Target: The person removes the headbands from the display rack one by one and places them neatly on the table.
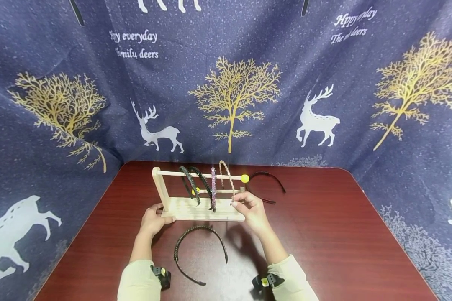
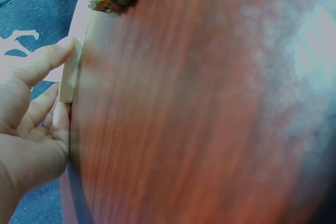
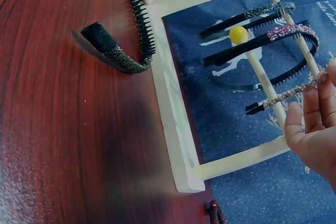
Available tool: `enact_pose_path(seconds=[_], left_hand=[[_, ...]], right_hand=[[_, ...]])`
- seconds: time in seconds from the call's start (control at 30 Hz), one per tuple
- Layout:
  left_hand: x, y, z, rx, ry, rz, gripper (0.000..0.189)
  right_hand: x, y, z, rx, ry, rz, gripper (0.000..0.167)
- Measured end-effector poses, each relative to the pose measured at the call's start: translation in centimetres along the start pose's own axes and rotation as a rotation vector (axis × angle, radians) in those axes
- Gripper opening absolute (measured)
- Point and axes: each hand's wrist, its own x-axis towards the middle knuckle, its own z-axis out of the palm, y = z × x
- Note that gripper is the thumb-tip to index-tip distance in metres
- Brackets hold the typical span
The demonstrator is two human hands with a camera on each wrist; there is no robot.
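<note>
A wooden headband rack (image 1: pixel 188 214) stands on the table, with yellow balls (image 1: pixel 245 178) on its rod ends. My left hand (image 1: pixel 153 219) grips the left end of its base, thumb on top. Near the right end of the upper rod, my right hand (image 1: pixel 253 211) pinches the lower front of a gold braided headband (image 1: pixel 230 177), which loops over that rod. In the right wrist view the gold headband (image 3: pixel 289 94) crosses the rods beside my fingers. Left of it hang a pink glittery headband (image 1: pixel 213 188) and two dark ones (image 1: pixel 190 182).
A black headband (image 1: pixel 199 227) lies on the red-brown table (image 1: pixel 324 234) in front of the rack, between my forearms. Another dark headband (image 1: pixel 263 173) lies behind the rack's right end. A blue cloth (image 1: pixel 248 25) printed with deer and trees hangs around the table.
</note>
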Motion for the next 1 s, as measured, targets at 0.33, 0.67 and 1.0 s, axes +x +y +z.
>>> enact_pose_path(seconds=[0.33, 0.67, 1.0], left_hand=[[0.0, 0.1, 0.1, -0.014, -0.004, -0.005, 0.074], [-0.3, 0.1, -0.1, -0.024, 0.022, 0.039, 0.078], [-0.1, 0.0, 0.2, -0.03, 0.03, 0.034, 0.076]], right_hand=[[0.2, -0.5, -0.4, 0.044, -0.013, -0.05, 0.01], [0.4, -1.2, -0.7, 0.054, -0.043, -0.145, 0.007], [0.8, -2.2, -1.5, 0.1, -0.031, -0.195, 0.009]])
